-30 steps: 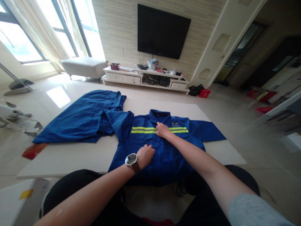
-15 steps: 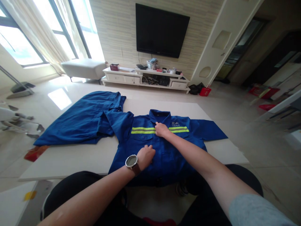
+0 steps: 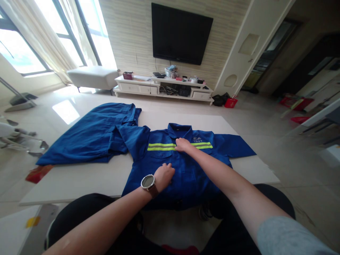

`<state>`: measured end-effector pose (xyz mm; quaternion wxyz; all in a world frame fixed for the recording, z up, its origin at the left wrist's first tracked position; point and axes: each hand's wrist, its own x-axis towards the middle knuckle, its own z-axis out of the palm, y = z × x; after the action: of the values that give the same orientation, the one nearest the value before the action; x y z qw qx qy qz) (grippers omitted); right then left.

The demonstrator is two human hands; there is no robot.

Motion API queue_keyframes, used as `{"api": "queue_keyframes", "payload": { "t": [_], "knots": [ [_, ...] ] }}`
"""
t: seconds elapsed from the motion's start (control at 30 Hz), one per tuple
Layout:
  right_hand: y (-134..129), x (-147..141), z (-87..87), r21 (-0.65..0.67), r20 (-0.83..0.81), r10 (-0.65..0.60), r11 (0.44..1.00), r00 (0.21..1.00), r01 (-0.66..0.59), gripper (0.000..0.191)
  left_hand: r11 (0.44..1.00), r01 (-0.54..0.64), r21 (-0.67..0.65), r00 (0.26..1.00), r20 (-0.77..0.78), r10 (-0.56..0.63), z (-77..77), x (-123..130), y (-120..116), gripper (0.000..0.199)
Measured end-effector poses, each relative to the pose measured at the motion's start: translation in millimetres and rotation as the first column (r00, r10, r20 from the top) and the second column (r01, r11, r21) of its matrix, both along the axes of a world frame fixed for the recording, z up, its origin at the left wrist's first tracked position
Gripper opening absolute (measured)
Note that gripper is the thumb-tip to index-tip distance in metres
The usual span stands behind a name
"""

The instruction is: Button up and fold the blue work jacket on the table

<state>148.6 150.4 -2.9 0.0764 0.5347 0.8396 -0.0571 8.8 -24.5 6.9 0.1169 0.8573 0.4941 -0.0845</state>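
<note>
Head view, nearest first: dark-clad knees [image 3: 79, 212] apart before the bench [image 3: 249, 171], probably for a straight, close reach. Just beyond, jacket [image 3: 198, 175] face up, hem [image 3: 175, 204] toward the knees and seemingly past the near edge, collar [image 3: 174, 130] away; spread flat, presumably to bring the placket [image 3: 182, 164] within reach of both hands. Low on the front, left hand [image 3: 164, 176], with watch [image 3: 148, 181]: fingers loosely bent on the cloth, perhaps to steady it; any pinch impossible to tell. Farther up, right hand [image 3: 182, 145] on the placket just below the collar, level with the yellow stripe [image 3: 160, 147]: fingers curled nearly closed, maybe about the cloth edge, but grip hidden. Leftward, second garment [image 3: 87, 138], also blue, touching the jacket's bent sleeve [image 3: 136, 136], likely aside for room. Across the floor [image 3: 244, 118], stool [image 3: 92, 77], TV stand [image 3: 134, 88] and, higher, TV [image 3: 182, 33].
</note>
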Motion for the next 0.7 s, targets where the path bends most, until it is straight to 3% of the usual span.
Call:
{"api": "queue_keyframes", "payload": {
  "t": [0.2, 0.37, 0.5, 0.6, 0.7],
  "knots": [
    [6.1, 8.2, -9.7, -0.004, -0.107, -0.007, 1.000, 0.994, 0.007, 0.025, 1.000, 0.002, 0.003, 1.000, 0.008, -0.002, 0.1, -2.2, 0.1, 0.030],
    [33.4, 55.6, -9.3, 0.076, -0.307, -0.050, 0.994, 0.950, 0.077, 0.026, 0.996, -0.088, -0.012, 0.976, 0.197, 0.089, 9.1, -22.5, 26.6, 0.027],
    [71.3, 111.2, -7.1, 0.167, -0.461, -0.096, 0.967, 0.882, 0.193, 0.041, 0.971, -0.240, 0.018, 0.859, 0.470, 0.204, 10.9, -44.9, 93.3, 0.027],
    [102.7, 140.0, -12.1, 0.152, -0.558, -0.102, 0.963, 0.823, 0.223, 0.048, 0.933, -0.358, -0.018, 0.682, 0.677, 0.275, 2.6, -52.6, 163.8, 0.029],
    [130.7, 149.3, -25.0, 0.089, -0.648, -0.104, 0.973, 0.754, 0.211, 0.051, 0.876, -0.468, -0.115, 0.499, 0.784, 0.370, -11.3, -49.3, 233.7, 0.040]
  ]
}}
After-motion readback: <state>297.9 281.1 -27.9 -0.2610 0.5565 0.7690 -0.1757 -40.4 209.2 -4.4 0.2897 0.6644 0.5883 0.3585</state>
